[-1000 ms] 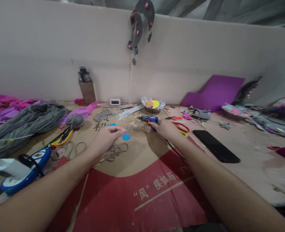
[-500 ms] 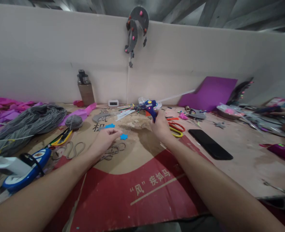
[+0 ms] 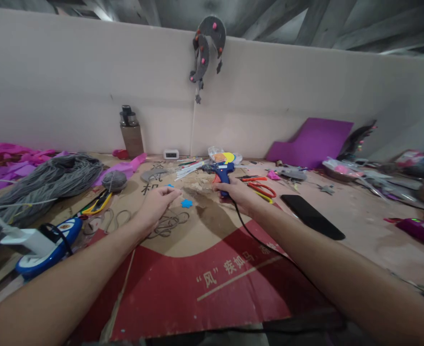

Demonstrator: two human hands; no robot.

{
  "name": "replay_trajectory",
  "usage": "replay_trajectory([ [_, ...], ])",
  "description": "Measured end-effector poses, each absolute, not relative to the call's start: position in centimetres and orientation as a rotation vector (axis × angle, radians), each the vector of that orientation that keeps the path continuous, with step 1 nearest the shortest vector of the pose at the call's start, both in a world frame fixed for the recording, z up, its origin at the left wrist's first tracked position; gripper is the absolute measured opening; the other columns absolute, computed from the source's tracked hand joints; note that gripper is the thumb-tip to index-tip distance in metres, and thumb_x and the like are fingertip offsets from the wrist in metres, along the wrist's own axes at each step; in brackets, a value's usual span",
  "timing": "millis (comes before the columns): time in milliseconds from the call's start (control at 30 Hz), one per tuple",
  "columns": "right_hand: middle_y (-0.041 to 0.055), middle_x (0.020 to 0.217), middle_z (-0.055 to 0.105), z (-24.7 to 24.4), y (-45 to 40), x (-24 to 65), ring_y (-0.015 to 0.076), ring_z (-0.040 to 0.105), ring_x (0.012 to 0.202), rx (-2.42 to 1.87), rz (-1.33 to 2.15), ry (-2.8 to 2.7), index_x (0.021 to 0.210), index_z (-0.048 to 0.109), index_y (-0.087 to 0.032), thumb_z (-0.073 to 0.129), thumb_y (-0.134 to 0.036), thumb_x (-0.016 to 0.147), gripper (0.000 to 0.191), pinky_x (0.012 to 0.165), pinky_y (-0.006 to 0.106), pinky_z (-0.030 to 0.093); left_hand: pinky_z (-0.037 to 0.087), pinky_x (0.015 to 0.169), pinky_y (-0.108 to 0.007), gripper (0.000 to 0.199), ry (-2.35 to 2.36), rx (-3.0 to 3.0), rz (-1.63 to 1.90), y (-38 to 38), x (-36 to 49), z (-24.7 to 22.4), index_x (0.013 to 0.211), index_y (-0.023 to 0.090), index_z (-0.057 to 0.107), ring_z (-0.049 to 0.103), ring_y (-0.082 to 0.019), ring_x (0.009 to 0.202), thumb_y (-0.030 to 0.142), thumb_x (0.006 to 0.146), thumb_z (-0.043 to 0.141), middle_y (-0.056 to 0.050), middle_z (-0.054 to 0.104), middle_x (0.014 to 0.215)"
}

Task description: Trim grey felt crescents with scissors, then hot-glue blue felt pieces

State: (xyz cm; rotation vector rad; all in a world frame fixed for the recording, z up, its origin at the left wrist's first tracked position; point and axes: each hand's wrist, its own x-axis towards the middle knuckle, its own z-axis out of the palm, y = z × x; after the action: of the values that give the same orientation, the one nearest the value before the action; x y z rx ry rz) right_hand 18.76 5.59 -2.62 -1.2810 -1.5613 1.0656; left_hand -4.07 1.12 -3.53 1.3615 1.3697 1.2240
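Note:
My right hand [image 3: 236,192] is closed round the handle of a blue glue gun [image 3: 224,174], whose black cable runs down beside my forearm. At the left, my left hand [image 3: 161,199] is in a pinch above the cardboard [image 3: 197,230]; what its fingertips hold, if anything, is too small to make out. A blue star piece [image 3: 187,203] lies just right of those fingertips. Another blue piece [image 3: 170,186] is partly hidden behind the same hand. Grey cord [image 3: 168,225] lies in loops beneath my left hand.
A black phone [image 3: 312,216] and red-handled scissors [image 3: 262,188] lie right. Grey yarn [image 3: 53,187], a yellow cutter [image 3: 97,203] and a blue power strip [image 3: 49,247] are left. Glue sticks [image 3: 189,169] lie behind. Another person's hand shows at the right edge.
The glue gun is now upright in my right hand, and its long clear stick no longer shows. The cable has come into view. My left hand stays pinched near the blue pieces.

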Motion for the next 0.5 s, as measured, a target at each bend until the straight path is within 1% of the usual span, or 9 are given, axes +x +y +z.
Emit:
replay_trajectory([
  [100,-0.0046,0.069,0.050,-2.6,5.0,19.3,0.0090,0.045,0.055,-1.243,1.059,-1.521,0.088,0.047,-0.021,0.061,-0.036,0.071,0.027,0.053,0.024,0.042,0.014,0.042,-0.025,0.029,1.373,1.332,1.221,1.1,-4.0,-3.5,0.073,0.016,0.065,0.023,-0.007,0.041,0.045,0.069,0.069,0.007,0.037,0.045],
  [200,-0.0065,0.071,0.051,-2.5,4.4,19.9,0.0089,0.047,0.057,-1.151,1.033,-1.456,0.095,0.047,-0.022,0.065,-0.038,0.070,0.035,0.057,0.024,0.043,0.013,0.042,-0.025,0.028,1.373,1.314,1.203,1.0,-3.9,-3.5,0.073,0.016,0.066,0.023,-0.007,0.040,0.043,0.068,0.069,0.007,0.038,0.045],
  [267,-0.0054,0.073,0.054,-2.2,3.9,20.1,0.0099,0.051,0.061,-1.071,1.123,-1.387,0.095,0.049,-0.021,0.067,-0.037,0.069,0.035,0.060,0.025,0.044,0.013,0.042,-0.025,0.028,1.368,1.309,1.192,1.1,-3.8,-3.6,0.075,0.016,0.067,0.023,-0.007,0.040,0.043,0.068,0.070,0.007,0.039,0.045],
  [333,-0.0035,0.076,0.057,-1.8,3.3,20.0,0.0101,0.052,0.064,-0.973,1.228,-1.306,0.094,0.052,-0.020,0.068,-0.035,0.069,0.034,0.059,0.024,0.043,0.013,0.042,-0.024,0.029,1.366,1.308,1.193,1.1,-3.8,-3.8,0.076,0.016,0.067,0.023,-0.007,0.040,0.043,0.068,0.070,0.007,0.040,0.046],
  [433,-0.0024,0.079,0.060,-1.9,2.6,19.8,0.0081,0.047,0.060,-0.853,1.264,-1.239,0.095,0.054,-0.020,0.072,-0.032,0.067,0.035,0.053,0.022,0.038,0.013,0.042,-0.025,0.029,1.365,1.310,1.199,1.3,-4.0,-4.0,0.075,0.015,0.066,0.023,-0.006,0.040,0.044,0.068,0.070,0.007,0.040,0.047],
  [500,-0.0026,0.076,0.059,-2.3,2.5,19.8,0.0074,0.045,0.057,-0.867,1.255,-1.243,0.093,0.055,-0.019,0.072,-0.031,0.067,0.034,0.051,0.022,0.036,0.012,0.042,-0.024,0.030,1.364,1.299,1.195,1.4,-4.1,-4.1,0.075,0.015,0.065,0.023,-0.006,0.040,0.044,0.068,0.070,0.007,0.039,0.047],
])
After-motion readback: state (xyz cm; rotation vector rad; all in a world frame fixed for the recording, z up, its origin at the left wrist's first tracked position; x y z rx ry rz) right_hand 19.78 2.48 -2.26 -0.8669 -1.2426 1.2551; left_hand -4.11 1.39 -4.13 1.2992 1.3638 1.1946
